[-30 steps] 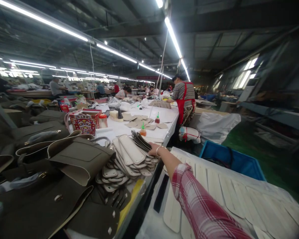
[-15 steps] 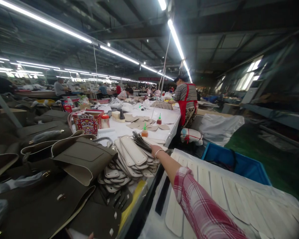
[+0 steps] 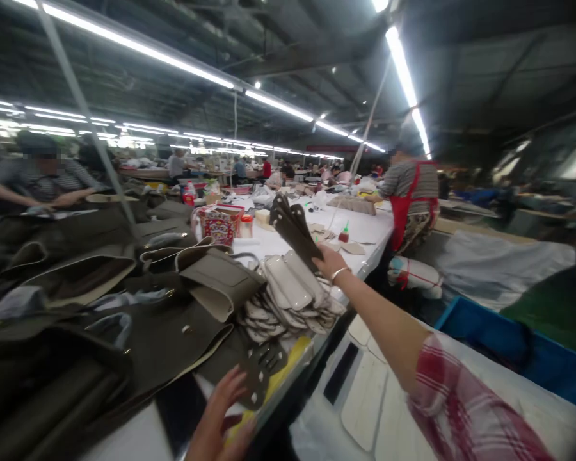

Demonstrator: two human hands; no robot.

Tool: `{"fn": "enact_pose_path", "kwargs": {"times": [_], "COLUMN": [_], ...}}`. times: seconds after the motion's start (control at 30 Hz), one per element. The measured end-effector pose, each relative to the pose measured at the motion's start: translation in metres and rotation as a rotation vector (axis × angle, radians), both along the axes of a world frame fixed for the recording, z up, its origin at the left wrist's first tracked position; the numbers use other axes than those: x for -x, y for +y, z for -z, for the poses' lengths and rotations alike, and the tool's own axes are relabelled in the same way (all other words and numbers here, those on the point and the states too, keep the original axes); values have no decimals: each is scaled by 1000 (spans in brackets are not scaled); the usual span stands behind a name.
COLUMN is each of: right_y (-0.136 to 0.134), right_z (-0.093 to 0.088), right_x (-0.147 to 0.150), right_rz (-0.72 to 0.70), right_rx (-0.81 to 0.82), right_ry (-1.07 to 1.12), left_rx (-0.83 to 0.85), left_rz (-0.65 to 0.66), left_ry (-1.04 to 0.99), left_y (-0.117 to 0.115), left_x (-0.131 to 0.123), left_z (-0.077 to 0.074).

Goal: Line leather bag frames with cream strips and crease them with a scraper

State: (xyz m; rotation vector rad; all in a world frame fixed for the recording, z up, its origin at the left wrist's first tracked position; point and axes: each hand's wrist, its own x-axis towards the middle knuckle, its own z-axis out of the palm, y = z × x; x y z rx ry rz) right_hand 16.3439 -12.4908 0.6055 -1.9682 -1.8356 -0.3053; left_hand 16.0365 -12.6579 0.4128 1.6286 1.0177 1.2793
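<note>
My right hand (image 3: 331,261) grips one end of a bundle of dark strap-like leather pieces (image 3: 294,232), fanned at the far end and raised above the table. Just below it lies a heap of pale, rounded leather panels (image 3: 288,285) with small holes at their ends. In the lower middle, my left hand (image 3: 223,413) is open with its fingers apart, holding nothing. It hovers near a dark leather piece (image 3: 240,365) with small metal fittings and a yellow strip (image 3: 288,368) along the table edge.
Dark olive bags (image 3: 168,346) pile up on the left. A red patterned box (image 3: 218,224) and a glue bottle (image 3: 344,234) stand on the white table (image 3: 374,224). To the right are a blue bin (image 3: 494,342) and a person in a red apron (image 3: 408,198); another person (image 3: 38,169) sits far left.
My right hand has lifted the dark leather pieces off the pale heap. My left hand has come up into view from the bottom edge. The view has turned left.
</note>
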Motion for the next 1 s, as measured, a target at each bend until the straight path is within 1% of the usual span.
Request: {"fn": "enact_pose_path", "kwargs": {"times": [0.03, 0.1, 0.13, 0.2, 0.23, 0.3, 0.33, 0.4, 0.43, 0.5, 0.53, 0.57, 0.63, 0.67, 0.73, 0.8, 0.87, 0.93, 1.0], "right_y": [-5, -14, -19, -33, -42, -69, -86, -127, -150, -194, -214, -230, -255, -264, -277, -285, -287, -284, -279], "right_z": [-6, -13, -14, -12, -9, -4, 0, 9, 16, 34, 45, 56, 77, 85, 96, 100, 103, 109, 120], "right_x": [10, 33, 47, 78, 96, 135, 155, 198, 219, 261, 279, 296, 320, 327, 333, 331, 326, 320, 313], "right_rz": [-37, -160, -227, -353, -404, -511, -580, -712, -773, -831, -844, -850, -867, -888, -933, -951, -898, -759, -569], "right_rx": [-36, -167, -227, -321, -344, -402, -391, -328, -297, -98, 5, 109, 284, 352, 470, 591, 789, 1032, 1237], "right_ry": [-8, -37, -51, -73, -82, -97, -120, -171, -186, -196, -202, -207, -186, -157, -52, 108, 364, 732, 1092], "left_rx": [65, 219, 270, 284, 272, 205, 156, 39, -14, -75, -64, -24, 123, 204, 344, 446, 519, 572, 613], "left_rz": [48, 123, 118, 104, 100, 76, 49, -10, -43, -103, -126, -145, -155, -163, -204, -229, -227, -228, -250], "left_ry": [-70, -205, -292, -500, -603, -792, -853, -937, -967, -1028, -1053, -1075, -1083, -1094, -1145, -1176, -1162, -1117, -1064], "left_y": [2, 10, 17, 29, 34, 38, 34, 15, 0, -36, -54, -71, -100, -111, -129, -141, -149, -152, -153], "left_x": [-7, -22, -27, -31, -27, -7, 7, 40, 56, 84, 97, 109, 129, 138, 152, 161, 166, 167, 166], "left_z": [-11, -34, -45, -66, -74, -86, -89, -91, -89, -79, -70, -59, -34, -22, 0, 14, 19, 18, 14]}}
